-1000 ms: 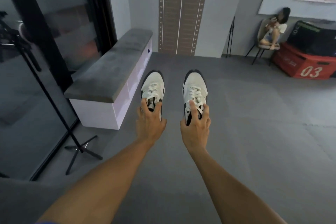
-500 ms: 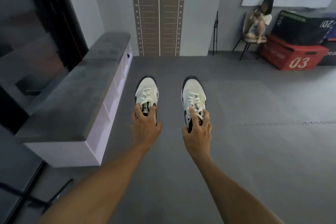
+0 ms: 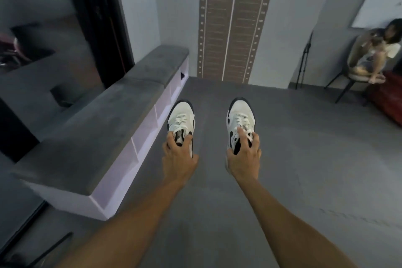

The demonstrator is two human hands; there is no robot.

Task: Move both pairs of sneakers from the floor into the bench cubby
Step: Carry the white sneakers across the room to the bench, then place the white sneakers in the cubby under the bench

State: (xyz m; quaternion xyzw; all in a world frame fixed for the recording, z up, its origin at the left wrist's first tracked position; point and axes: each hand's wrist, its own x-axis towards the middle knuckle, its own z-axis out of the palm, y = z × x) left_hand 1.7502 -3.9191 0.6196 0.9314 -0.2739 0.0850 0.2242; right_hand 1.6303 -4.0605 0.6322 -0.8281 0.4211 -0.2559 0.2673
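Both arms were stretched forward, each hand carrying one shoe of a pair. The left hand point(image 3: 178, 156) was closed over the heel collar of a white lace-up sneaker with black trim point(image 3: 181, 121), fingers hooked into the opening. The right hand point(image 3: 243, 159) gripped the matching white-and-black sneaker point(image 3: 240, 122) the same way, a finger resting on the tongue. Both shoes hung clear of the grey mat floor point(image 3: 304, 169), toes pointing away from the body, long axes roughly parallel and well apart.

The long white storage bench with a grey cushioned top point(image 3: 113, 128) lay to the left, its length running nearly the same way as the shoes. Its open cubbies point(image 3: 162, 107) faced right, towards the shoes. The left-hand shoe was just beside that open face; the right-hand shoe sat farther out.

Judgement: entry would need a leftward turn, toes or sides swung towards the openings, with the left hand first. Second pair not in view.
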